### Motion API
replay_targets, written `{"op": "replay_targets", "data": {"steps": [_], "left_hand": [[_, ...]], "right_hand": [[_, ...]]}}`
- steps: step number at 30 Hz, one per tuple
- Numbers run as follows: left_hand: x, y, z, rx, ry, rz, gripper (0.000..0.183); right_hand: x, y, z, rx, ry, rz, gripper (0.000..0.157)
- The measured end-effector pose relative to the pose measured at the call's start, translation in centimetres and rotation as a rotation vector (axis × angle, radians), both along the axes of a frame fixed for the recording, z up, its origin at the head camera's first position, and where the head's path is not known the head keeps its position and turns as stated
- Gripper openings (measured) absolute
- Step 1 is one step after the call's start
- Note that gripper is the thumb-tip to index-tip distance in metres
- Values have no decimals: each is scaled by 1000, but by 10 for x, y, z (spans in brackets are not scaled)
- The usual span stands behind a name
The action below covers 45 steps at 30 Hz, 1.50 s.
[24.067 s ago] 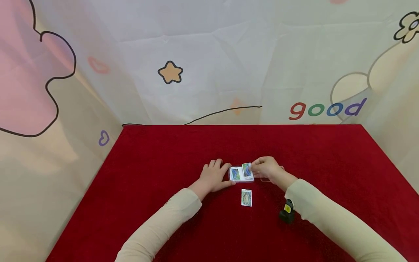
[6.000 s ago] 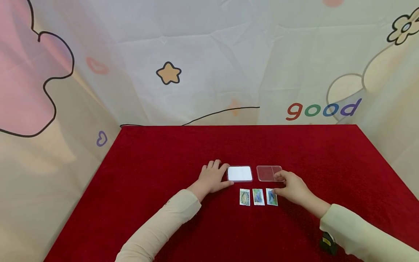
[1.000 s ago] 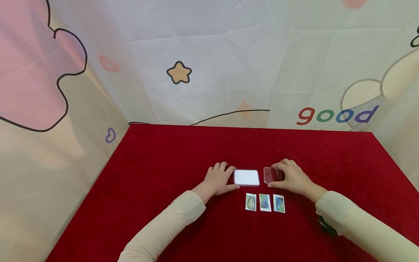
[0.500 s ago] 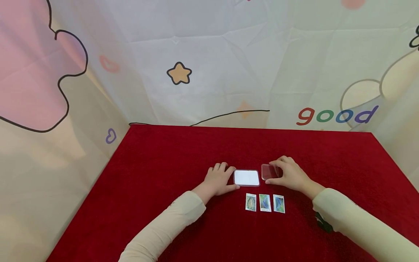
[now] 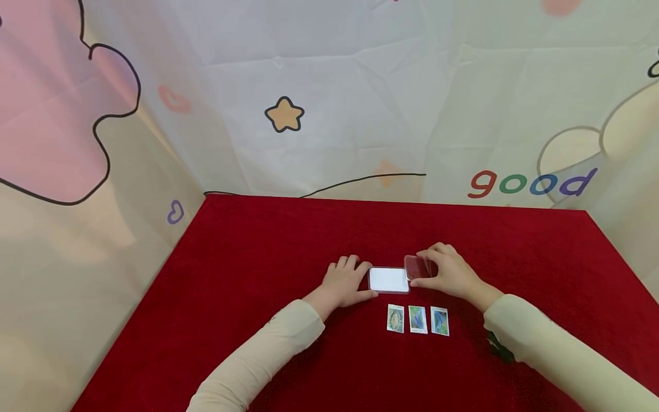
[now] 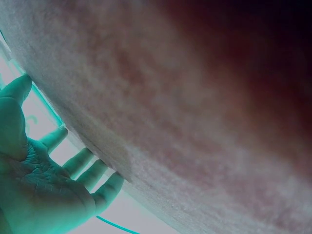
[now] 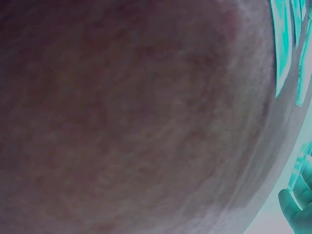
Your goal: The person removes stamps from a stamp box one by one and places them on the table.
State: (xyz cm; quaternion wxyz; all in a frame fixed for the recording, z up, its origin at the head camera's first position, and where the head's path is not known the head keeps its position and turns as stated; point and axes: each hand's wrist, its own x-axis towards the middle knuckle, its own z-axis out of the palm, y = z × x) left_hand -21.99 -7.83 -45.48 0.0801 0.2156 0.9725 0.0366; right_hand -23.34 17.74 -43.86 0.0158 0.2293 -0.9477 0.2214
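A shallow clear plastic case (image 5: 389, 280) with a white inside lies on the red cloth. My left hand (image 5: 341, 284) rests at its left end, thumb and forefinger touching the corners, the other fingers spread. In the left wrist view that hand (image 6: 41, 187) shows fairly straight fingers. My right hand (image 5: 453, 276) pinches a clear plastic lid (image 5: 416, 267) between thumb and fingers; the lid's left edge overlaps the case's right end, and the fingers hide its right part. Only the right hand's fingertips (image 7: 288, 204) show in the right wrist view.
In front of the case three small stamp-like picture cards lie in a row: a round-patterned one (image 5: 395, 319), a bluish one (image 5: 418, 319) and another bluish one (image 5: 440, 321). Red cloth (image 5: 257, 246) covers the table, and a printed curtain (image 5: 340, 126) stands behind.
Earlier the cards left the case one by one onto the cloth. Over the last second my right hand has lifted the lid and brought it left to the case. The left hand has stayed put.
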Motion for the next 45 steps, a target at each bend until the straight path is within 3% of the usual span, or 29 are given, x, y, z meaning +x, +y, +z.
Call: {"op": "replay_targets", "data": {"steps": [21, 31, 45], "left_hand": [[1, -1, 0, 7, 2, 2, 64], [1, -1, 0, 8, -7, 11, 64], [-1, -2, 3, 14, -19, 10, 64]], "right_hand": [[-3, -20, -2, 7, -7, 34, 66], [-3, -32, -6, 9, 45, 79, 64], [-1, -45, -6, 22, 2, 75, 63]]}}
